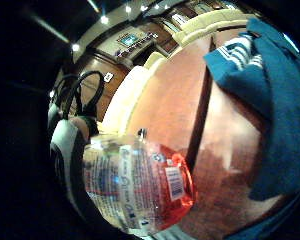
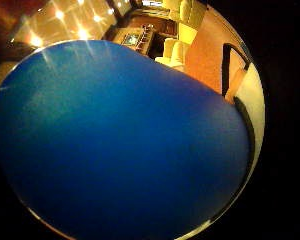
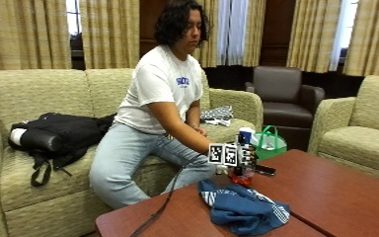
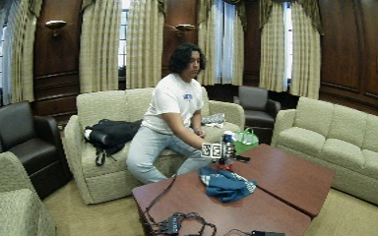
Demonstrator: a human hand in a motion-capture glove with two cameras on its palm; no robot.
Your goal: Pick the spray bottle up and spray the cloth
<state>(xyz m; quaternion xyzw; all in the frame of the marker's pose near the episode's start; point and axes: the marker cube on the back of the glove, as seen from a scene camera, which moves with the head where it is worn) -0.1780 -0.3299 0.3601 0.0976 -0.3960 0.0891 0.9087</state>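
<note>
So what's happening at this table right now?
A person sitting on a beige sofa holds a clear plastic spray bottle with reddish liquid in the black-gloved right hand, upright at the edge of a reddish-brown wooden table. A crumpled blue cloth with white stripes lies on the table in front of it.

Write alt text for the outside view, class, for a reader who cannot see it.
A person seated on a beige sofa holds a spray bottle upright in a gloved right hand above a reddish wooden table. A crumpled blue cloth lies on the table just in front of the bottle. A black bag rests on the sofa beside the person.
</note>
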